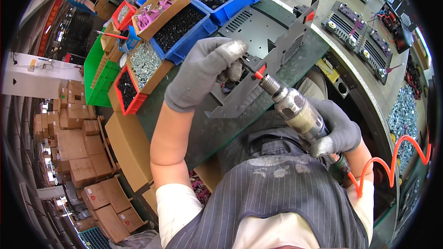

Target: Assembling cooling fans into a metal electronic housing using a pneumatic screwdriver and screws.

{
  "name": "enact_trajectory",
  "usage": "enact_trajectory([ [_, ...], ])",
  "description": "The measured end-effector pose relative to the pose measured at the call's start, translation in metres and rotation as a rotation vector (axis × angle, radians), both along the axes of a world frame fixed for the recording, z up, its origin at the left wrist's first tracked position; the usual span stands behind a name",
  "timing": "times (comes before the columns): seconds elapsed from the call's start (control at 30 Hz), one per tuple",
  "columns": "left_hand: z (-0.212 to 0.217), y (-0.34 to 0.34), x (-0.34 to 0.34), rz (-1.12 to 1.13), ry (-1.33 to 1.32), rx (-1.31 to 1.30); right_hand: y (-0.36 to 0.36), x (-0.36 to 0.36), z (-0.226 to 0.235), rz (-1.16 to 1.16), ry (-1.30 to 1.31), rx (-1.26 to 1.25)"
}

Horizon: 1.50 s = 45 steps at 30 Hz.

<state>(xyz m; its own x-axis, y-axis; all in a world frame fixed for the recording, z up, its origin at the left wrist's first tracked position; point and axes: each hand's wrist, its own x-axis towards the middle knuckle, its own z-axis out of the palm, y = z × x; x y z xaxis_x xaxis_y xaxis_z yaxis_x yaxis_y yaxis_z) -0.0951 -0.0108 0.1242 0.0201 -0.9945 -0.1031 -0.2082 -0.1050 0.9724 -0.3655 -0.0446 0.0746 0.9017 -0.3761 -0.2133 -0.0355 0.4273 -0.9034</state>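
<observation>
Above the dark green worktop, we hold a power driver in our gloved right hand, fingers wrapped around its worn metal body, nose slanting up and to the left. Our gloved left hand meets it from the other side, thumb and fingers drawn together, their tips closed on a slim dark piece in line with the nose. We cannot tell whether that piece belongs to the tool. Between our left fingertips and the nose shows a small red piece.

Just beyond and beneath our hands lies a dark grey metal panel on the worktop, with slots, holes and a raised side wall; a second red piece sits near the wall's far end. From the driver's rear an orange-red coiled hose loops off to the right.

Along the left of the panel we see a large blue bin of black parts, another blue bin of small black pieces, a cardboard box of pink-purple parts, and a red bin. To the right, slotted modules with circuit boards rest on a neighbouring bench.
</observation>
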Motion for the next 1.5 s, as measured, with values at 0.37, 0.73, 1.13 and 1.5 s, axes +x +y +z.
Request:
enact_trajectory([
  [0.37,-0.045,0.037,0.057,0.181,-0.270,-0.140,0.004,-0.044,-0.025,-0.036,0.041,-0.095],
  [0.73,-0.146,0.085,0.009,0.136,-0.787,0.211,-0.006,-0.042,-0.053,-0.013,0.310,-0.085],
  [1.13,-0.121,0.034,0.074,0.002,-1.272,-0.364,-0.011,-0.054,-0.049,-0.058,0.430,-0.044],
  [1.5,-0.122,0.013,0.074,-0.354,-1.389,-0.523,-0.024,-0.045,-0.046,-0.055,0.448,0.003],
])
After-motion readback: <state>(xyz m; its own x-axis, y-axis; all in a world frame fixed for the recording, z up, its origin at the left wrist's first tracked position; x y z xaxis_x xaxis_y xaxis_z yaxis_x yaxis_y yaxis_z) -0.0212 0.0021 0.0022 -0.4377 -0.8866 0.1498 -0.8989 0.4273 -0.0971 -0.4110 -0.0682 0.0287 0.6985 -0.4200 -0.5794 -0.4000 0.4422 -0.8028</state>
